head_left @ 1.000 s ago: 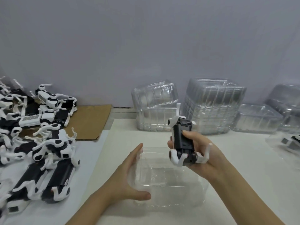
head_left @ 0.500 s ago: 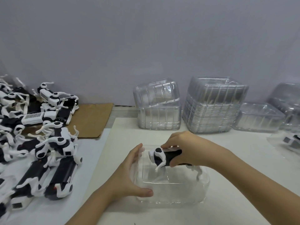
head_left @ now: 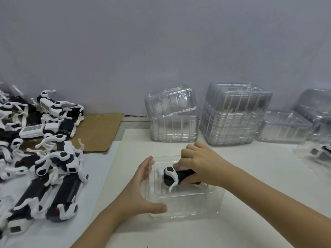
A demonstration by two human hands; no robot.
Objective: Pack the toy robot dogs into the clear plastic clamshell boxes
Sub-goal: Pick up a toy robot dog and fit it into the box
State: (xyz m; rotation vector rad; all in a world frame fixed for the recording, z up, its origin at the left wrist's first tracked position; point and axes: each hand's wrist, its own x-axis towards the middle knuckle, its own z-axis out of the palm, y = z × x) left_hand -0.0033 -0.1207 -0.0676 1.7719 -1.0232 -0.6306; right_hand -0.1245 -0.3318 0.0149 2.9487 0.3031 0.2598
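Across your desk, a pile of toy robot dogs lies at the left and stacks of clamshell boxes stand along the back wall. The open clamshell box sits in front of you, and your left hand braces its left wall, grip apart with the fingers straight. Your right hand has its grip clamped on one toy robot dog, held inside that box.
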